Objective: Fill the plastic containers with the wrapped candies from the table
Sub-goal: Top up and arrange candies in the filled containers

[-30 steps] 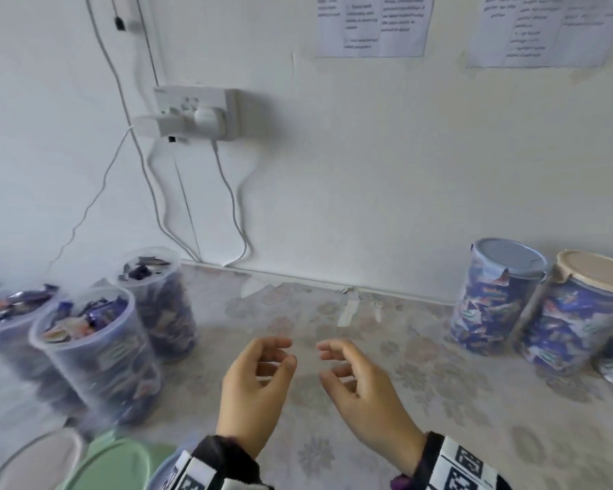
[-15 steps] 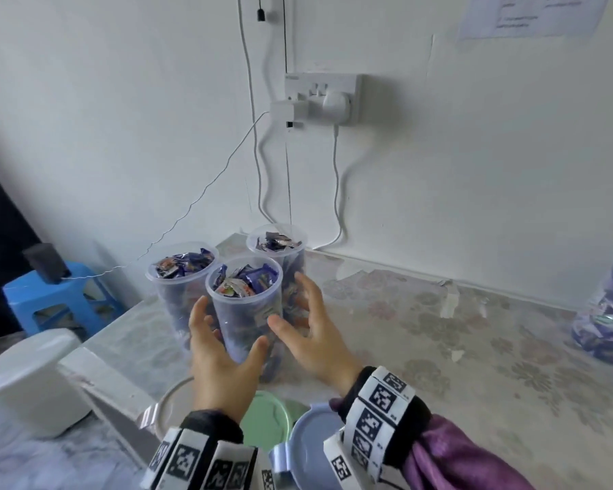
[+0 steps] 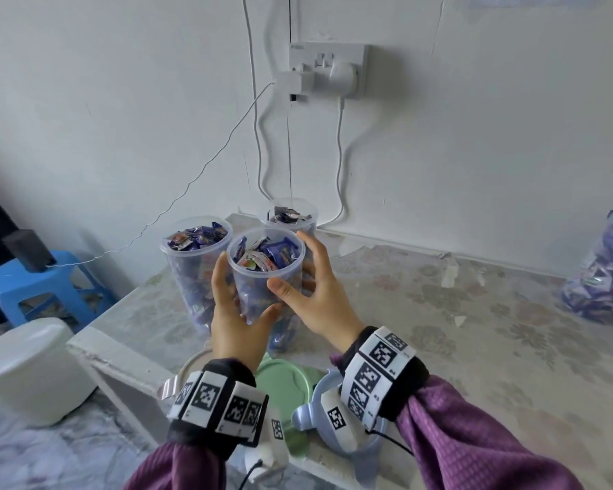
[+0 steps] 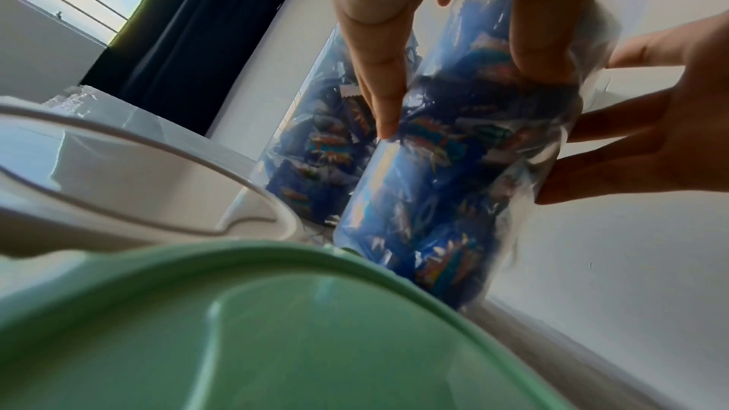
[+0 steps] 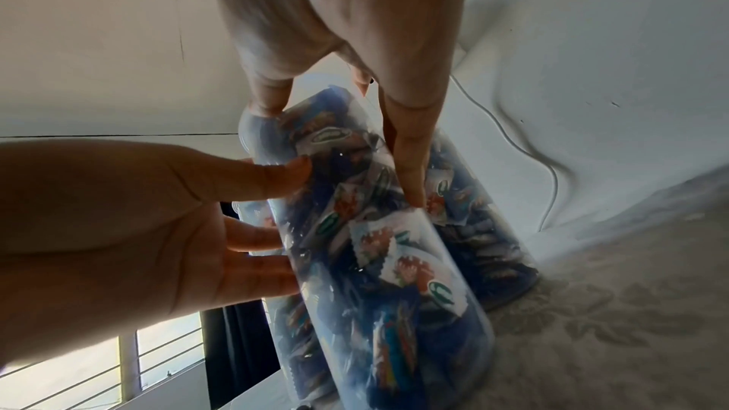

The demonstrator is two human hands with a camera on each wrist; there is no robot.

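Both hands wrapped around the nearest plastic container (image 3: pixel 266 277), brimful of wrapped candies (image 3: pixel 264 254) and standing at the left end of the table (image 3: pixel 475 348). Left hand (image 3: pixel 236 313) on its left wall, thumb across the front and fingers curled round the far side, seen pressed to the clear plastic in the left wrist view (image 4: pixel 378 74). Right hand (image 3: pixel 319 295) on the right wall, thumb laid across the front just below the rim, fingers spread and bent round the back. Two more open containers just behind: one to the left (image 3: pixel 195 263), one at the wall (image 3: pixel 291 217), both full. Green lid (image 3: pixel 284 380), pale blue lid (image 3: pixel 315 408) and a whitish lid (image 3: pixel 188 366) lying flat near the wrists. Lidded jar of candies (image 3: pixel 602 270) well apart at the right edge. Compared with half a second ago: much the same two-sided grasp, but the right thumb now higher and pressed on the front wall, the left thumb closer to it, both hands tighter on the container. A second ago, empty and loosely curled over bare table.
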